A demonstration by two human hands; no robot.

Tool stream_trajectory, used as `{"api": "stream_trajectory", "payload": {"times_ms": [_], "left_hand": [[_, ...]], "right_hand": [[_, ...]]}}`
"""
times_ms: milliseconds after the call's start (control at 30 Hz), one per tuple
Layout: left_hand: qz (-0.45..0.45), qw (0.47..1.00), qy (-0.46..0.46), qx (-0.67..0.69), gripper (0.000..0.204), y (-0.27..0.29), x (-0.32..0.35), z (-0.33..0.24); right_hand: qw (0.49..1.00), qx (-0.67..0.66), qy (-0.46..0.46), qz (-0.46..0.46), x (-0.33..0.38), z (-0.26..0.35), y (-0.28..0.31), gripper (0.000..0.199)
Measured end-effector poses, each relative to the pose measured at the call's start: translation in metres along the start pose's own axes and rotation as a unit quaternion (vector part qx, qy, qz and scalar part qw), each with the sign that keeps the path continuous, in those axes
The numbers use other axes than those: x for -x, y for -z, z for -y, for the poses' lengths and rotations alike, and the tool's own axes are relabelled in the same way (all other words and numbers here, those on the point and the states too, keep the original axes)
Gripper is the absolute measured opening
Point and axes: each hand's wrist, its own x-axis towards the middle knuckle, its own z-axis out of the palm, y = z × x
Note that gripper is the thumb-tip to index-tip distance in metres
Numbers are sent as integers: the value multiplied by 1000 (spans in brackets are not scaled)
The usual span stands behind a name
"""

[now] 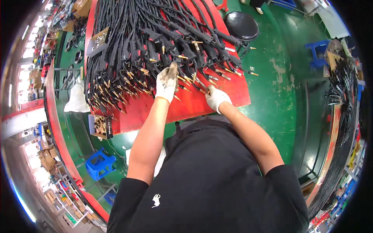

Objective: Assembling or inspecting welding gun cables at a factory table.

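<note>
A thick bundle of black welding torches (188, 52) with brass-coloured tips covers the red table (142, 110). My left hand (167, 83), in a white glove with darkened fingers, is closed among the torch necks at the middle of the pile. What lies in its fingers is hidden. Nearer the table's front edge, to the right, my right hand (218, 98) wears a white glove too. Its fingers pinch the near end of a thin grey rod-like piece (201, 85) that points up and left into the torches; its kind is unclear.
A small box of brass parts (100, 126) sits at the table's front left corner, and another box (98, 42) lies farther back. A round black stool (241, 25) stands at the far right. Blue stools (100, 164) and a rack of black cables (339, 112) flank the table.
</note>
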Motion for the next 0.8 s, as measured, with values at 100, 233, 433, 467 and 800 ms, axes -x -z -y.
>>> {"api": "stream_trajectory", "payload": {"times_ms": [100, 233, 433, 467, 800], "left_hand": [[45, 966, -85, -239, 44, -24, -22, -5], [15, 720, -269, -639, 37, -17, -91, 55], [12, 817, -40, -576, 39, -60, -67, -11], [25, 813, -23, -581, 40, -60, -69, -16], [-1, 794, 35, -607, 42, -79, -77, -13]], "right_hand": [[1000, -12, -14, 17, -3, 0, 4, 34], [998, -43, 40, 35, -6, 15, 7, 31], [993, -101, 42, 34, 0, -1, 21, 32], [994, -82, 54, 51, 0, 2, 24, 32], [999, 11, 38, 30, 9, 9, 32, 33]]}}
